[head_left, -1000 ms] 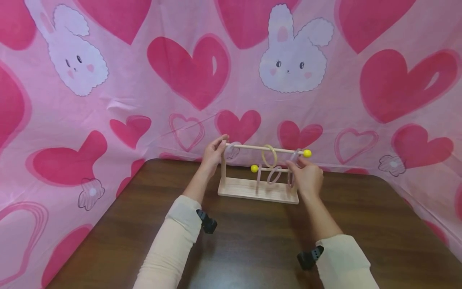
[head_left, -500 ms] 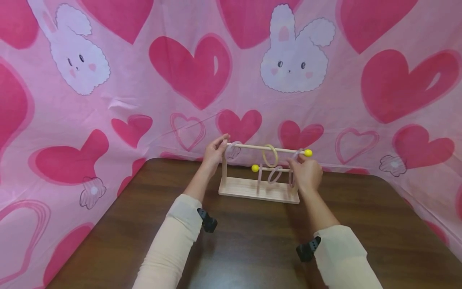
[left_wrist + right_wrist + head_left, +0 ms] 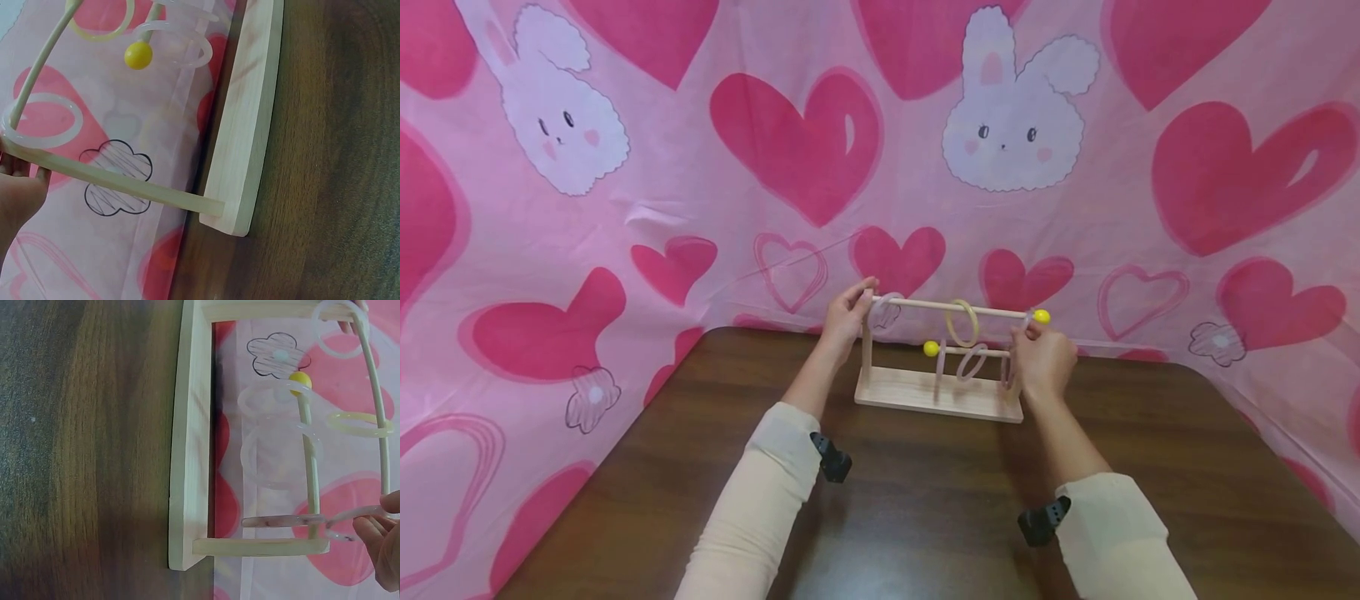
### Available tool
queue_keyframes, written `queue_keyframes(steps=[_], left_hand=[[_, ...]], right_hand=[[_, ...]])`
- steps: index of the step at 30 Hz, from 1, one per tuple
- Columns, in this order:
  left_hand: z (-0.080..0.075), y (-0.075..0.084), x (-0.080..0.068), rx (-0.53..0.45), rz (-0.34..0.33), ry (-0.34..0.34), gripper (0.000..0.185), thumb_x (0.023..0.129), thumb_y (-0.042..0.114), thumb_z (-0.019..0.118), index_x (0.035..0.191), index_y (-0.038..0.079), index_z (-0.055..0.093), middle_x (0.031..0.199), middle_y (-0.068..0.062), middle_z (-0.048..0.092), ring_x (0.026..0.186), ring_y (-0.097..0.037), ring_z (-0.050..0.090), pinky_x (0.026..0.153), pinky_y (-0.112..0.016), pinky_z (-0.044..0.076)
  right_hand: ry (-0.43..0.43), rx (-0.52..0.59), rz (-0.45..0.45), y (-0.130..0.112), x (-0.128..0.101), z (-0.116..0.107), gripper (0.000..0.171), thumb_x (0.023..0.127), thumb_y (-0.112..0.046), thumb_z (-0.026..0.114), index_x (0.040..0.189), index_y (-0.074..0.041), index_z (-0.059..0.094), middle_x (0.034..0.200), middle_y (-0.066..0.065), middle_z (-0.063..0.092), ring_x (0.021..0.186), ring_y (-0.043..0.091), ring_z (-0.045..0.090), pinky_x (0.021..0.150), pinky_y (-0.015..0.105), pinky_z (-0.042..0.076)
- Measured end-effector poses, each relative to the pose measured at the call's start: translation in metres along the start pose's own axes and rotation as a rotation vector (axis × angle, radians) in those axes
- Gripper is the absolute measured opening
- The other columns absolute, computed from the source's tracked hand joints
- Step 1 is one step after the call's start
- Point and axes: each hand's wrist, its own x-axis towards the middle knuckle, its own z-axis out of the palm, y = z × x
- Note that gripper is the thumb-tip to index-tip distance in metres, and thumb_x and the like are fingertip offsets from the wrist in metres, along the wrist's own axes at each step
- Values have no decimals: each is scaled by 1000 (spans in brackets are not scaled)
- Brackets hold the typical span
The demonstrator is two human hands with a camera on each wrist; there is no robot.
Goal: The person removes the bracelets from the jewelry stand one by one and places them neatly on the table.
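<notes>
A pale wooden stand [image 3: 936,393] holds two rods, each tipped with a yellow ball. My left hand [image 3: 842,321] grips the top of its left post [image 3: 119,181], beside a whitish ring [image 3: 47,139] on the upper rod [image 3: 917,305]. Near that rod's right end, my right hand [image 3: 1047,360] pinches a translucent ring [image 3: 353,514], partly hidden by the fingers, close to the yellow ball [image 3: 1041,317]. Between the hands a yellow ring [image 3: 951,323] hangs on the upper rod. Several pale pinkish rings, one of them a tilted ring [image 3: 972,363], hang on the lower rod [image 3: 992,353].
The stand rests toward the back of a dark brown wooden table [image 3: 895,517]. Behind it hangs a pink cloth [image 3: 910,167] with hearts and rabbits. A black wrist camera [image 3: 831,458] sits at the left cuff, another black camera [image 3: 1043,522] at the right.
My right hand has slid rightward along the upper rod with the translucent ring, bringing it close to the yellow ball. My left hand stays on the post.
</notes>
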Motion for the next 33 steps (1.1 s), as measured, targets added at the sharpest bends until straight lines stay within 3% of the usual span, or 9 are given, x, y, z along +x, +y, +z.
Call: queue_keyframes(steps=[8, 19, 25, 30, 33], left_hand=[[-1, -1, 0, 9, -5, 1, 36, 96, 11, 49, 131, 0, 49, 132, -13, 51, 121, -21, 46, 100, -29, 36], [-1, -1, 0, 12, 0, -2, 36, 96, 11, 49, 130, 0, 50, 132, -13, 51, 121, -22, 47, 100, -29, 36], [-1, -2, 1, 5, -2, -2, 36, 96, 11, 49, 131, -1, 49, 132, -13, 51, 121, -22, 47, 99, -28, 36], [0, -2, 0, -3, 7, 7, 36, 96, 10, 49, 131, -1, 49, 132, -14, 51, 121, -22, 46, 99, -29, 36], [0, -2, 0, 0, 11, 10, 36, 96, 10, 50, 130, -1, 50, 131, -14, 52, 120, -21, 47, 99, -28, 37]], right_hand=[[42, 39, -34, 4, 0, -2, 22, 82, -10, 68, 98, 4, 70, 85, 19, 68, 80, 35, 65, 74, 45, 48], [72, 75, -34, 6, 1, -5, 21, 83, -8, 66, 99, 4, 70, 84, 20, 68, 79, 35, 65, 71, 45, 49], [61, 98, 0, 7, 0, -8, 21, 85, -8, 63, 103, 2, 69, 86, 18, 69, 70, 28, 66, 57, 28, 52], [77, 104, 3, 8, -1, -9, 22, 85, -7, 62, 103, 3, 69, 88, 20, 68, 78, 31, 66, 67, 42, 51], [90, 110, 22, 9, 0, -10, 22, 85, -6, 62, 103, 5, 68, 89, 21, 68, 79, 31, 66, 66, 38, 52]])
